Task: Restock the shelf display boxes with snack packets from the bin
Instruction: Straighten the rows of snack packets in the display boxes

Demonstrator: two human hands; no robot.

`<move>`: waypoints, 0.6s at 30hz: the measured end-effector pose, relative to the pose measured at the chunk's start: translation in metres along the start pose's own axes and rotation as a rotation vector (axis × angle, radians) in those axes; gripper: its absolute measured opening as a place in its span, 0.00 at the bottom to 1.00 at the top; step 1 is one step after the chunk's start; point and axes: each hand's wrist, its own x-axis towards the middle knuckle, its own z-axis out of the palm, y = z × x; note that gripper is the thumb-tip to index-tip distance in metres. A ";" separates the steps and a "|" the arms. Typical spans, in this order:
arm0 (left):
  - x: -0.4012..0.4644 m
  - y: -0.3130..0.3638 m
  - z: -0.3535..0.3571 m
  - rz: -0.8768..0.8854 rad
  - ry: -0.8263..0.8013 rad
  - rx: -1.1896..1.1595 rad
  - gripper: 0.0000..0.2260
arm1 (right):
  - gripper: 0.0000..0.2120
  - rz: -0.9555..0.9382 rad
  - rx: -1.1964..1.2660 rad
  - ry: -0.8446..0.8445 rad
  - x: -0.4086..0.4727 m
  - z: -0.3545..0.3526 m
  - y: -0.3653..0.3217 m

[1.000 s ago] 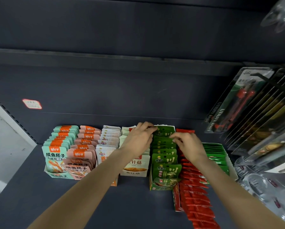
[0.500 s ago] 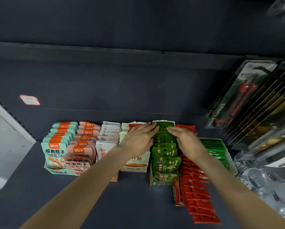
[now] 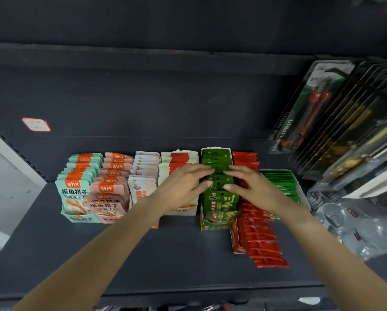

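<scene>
Two bare hands meet over the middle of the frame: the left hand (image 3: 183, 187) and the right hand (image 3: 253, 187), both palm-down with fingers extended and relaxed, gripping nothing. Their fingertips rest on the top edges of the dark green foil snack packets (image 3: 217, 173) that stand in a file inside the narrow green cardboard display box (image 3: 212, 225), centre of the frame, on the dark grey shelf board (image 3: 143, 254). Whether the fingers press down or merely touch cannot be told.

Left of centre stand the white-and-red packets in a pale carton (image 3: 176, 160), the white sachets (image 3: 145, 173), the salmon-pink packets (image 3: 114, 182) and the mint-green packets (image 3: 78, 176). Right of centre, a long row of red foil packets (image 3: 260, 239) runs toward the lower right, and beside it lies a tray of bright green packets (image 3: 280, 182). Carded utility knives on hooks (image 3: 311, 108) hang at upper right. The supply bin is not in view.

Handling, as a judgement: the packets are probably light, thin and pliable, with slick foil faces that slide on one another and tip like cards. A flat palm on the upper seams should level the file; a single packet is best pinched at its punched top seam rather than its soft middle.
</scene>
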 end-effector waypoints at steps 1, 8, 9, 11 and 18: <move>-0.002 0.001 0.001 0.015 -0.022 0.044 0.23 | 0.27 0.002 -0.016 -0.020 -0.002 0.002 0.001; -0.013 0.011 0.022 0.006 0.027 0.309 0.18 | 0.22 -0.066 -0.303 0.102 -0.010 0.021 0.005; -0.014 0.012 0.024 0.003 0.034 0.333 0.19 | 0.23 -0.065 -0.345 0.108 -0.011 0.023 0.004; -0.014 0.014 0.022 -0.007 0.015 0.366 0.19 | 0.24 -0.055 -0.390 0.101 -0.011 0.023 0.003; -0.022 0.029 0.014 0.059 -0.005 0.130 0.27 | 0.22 -0.037 -0.116 0.147 -0.013 0.015 0.003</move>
